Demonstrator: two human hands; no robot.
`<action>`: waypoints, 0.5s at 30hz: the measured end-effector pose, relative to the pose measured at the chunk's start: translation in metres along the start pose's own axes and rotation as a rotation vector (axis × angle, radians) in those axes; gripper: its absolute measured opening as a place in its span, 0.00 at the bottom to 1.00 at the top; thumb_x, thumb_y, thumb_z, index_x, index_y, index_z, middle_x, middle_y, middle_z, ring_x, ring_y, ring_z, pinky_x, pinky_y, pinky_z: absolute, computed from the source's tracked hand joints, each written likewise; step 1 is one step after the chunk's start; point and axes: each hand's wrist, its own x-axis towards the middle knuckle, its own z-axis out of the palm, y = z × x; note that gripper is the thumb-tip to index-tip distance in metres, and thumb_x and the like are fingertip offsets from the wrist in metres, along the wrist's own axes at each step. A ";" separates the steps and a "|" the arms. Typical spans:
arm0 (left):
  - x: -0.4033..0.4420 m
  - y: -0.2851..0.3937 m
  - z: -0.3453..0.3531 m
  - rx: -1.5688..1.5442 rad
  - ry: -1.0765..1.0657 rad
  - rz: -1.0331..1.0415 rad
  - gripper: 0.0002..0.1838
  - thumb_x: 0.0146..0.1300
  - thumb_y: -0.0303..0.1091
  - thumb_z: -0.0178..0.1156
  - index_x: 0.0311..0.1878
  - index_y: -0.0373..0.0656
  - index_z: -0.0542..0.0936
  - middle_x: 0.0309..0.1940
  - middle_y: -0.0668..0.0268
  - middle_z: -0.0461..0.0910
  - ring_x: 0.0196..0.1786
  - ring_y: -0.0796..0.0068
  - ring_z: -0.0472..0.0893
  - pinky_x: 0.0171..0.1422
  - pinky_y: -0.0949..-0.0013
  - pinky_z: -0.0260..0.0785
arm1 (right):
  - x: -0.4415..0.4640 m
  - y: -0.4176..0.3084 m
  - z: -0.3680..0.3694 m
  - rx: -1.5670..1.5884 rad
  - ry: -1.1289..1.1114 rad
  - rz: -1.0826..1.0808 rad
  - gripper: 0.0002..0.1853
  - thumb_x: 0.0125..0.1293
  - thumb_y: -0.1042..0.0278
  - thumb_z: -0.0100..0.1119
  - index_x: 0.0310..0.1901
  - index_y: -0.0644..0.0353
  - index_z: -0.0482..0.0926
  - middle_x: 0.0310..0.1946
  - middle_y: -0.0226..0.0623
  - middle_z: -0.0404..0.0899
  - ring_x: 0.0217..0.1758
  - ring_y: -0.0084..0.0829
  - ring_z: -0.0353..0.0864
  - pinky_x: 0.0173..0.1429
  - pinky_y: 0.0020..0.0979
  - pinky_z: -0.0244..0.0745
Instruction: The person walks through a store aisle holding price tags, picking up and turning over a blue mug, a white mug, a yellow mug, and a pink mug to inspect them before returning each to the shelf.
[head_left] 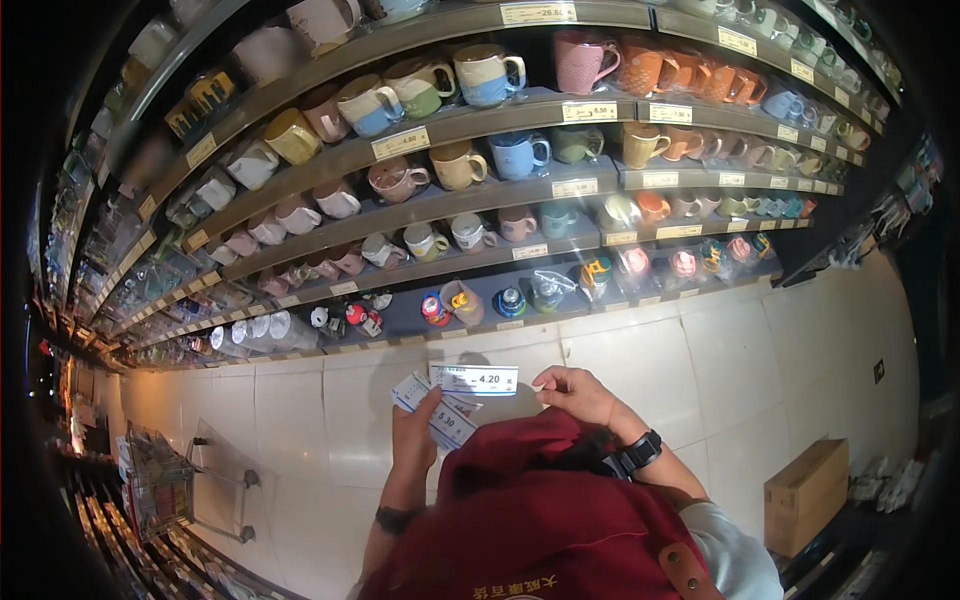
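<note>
My left hand [413, 432] grips several paper price tags, fanned out between thumb and fingers. The top price tag [475, 380] reads 4.20, and a lower price tag [450, 424] reads 5.30. Just right of the top one, my right hand [582, 396] is closed in a pinch, apart from the tags. A small pale bit shows at its fingertips, too small to name. Both hands are in front of a maroon apron [540, 500], above the tiled floor.
Ahead, shelves carry rows of mugs [490, 75] and bottles [510, 301], with price tags along the shelf edges [400, 141]. A shopping cart [160, 480] stands on the floor [300, 400] at left. A cardboard box [806, 496] is at lower right.
</note>
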 end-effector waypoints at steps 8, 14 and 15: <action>-0.003 0.001 -0.007 0.015 0.002 -0.014 0.09 0.56 0.24 0.52 0.40 0.32 0.68 0.32 0.58 0.75 0.31 0.67 0.79 0.35 0.65 0.76 | 0.006 0.006 0.005 0.001 -0.063 -0.024 0.12 0.54 0.69 0.57 0.39 0.65 0.72 0.24 0.29 0.72 0.28 0.19 0.70 0.34 0.21 0.67; -0.007 0.004 -0.008 0.049 -0.041 -0.076 0.08 0.56 0.22 0.51 0.39 0.32 0.68 0.31 0.56 0.75 0.29 0.65 0.79 0.32 0.65 0.76 | 0.003 -0.008 0.011 -0.217 -0.302 0.091 0.14 0.56 0.66 0.56 0.43 0.61 0.72 0.31 0.33 0.75 0.36 0.23 0.72 0.43 0.23 0.67; -0.008 0.004 -0.007 0.051 -0.045 -0.080 0.08 0.56 0.22 0.51 0.39 0.32 0.68 0.31 0.56 0.75 0.29 0.65 0.79 0.32 0.65 0.76 | 0.003 -0.008 0.012 -0.308 -0.310 0.078 0.15 0.56 0.63 0.57 0.44 0.60 0.72 0.32 0.35 0.76 0.37 0.25 0.73 0.44 0.25 0.67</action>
